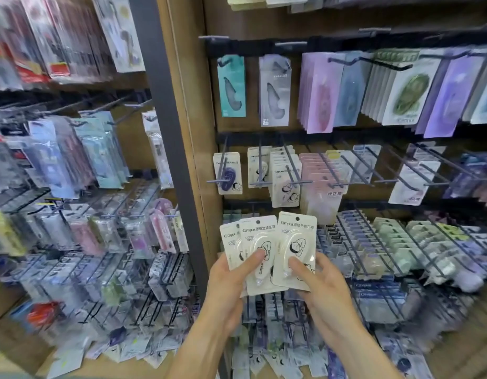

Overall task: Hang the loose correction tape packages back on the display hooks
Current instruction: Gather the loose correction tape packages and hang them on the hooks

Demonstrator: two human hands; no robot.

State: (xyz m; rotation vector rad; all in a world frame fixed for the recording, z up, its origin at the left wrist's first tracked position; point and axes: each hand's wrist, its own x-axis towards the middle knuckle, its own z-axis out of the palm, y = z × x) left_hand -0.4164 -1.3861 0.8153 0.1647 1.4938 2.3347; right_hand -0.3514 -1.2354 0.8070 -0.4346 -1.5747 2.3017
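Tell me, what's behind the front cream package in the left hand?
Behind the front cream package in the left hand, another cream package peeks out at its left. Whether more are stacked behind is hidden.

Correction tape packages [267, 253]: matt cream card, glossy clear plastic blisters. Display hooks [291, 170]: thin dark metal wire, smooth. Back panel [198, 149]: wood-look board, matt. Post at left [165, 105]: smooth grey.

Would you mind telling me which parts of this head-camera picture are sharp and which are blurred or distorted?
Head view: the cream packages held by the left hand and right hand are sharpest, their print partly legible; the left-side racks and the lower right corner smear with blur; the wide lens bows the grey post.
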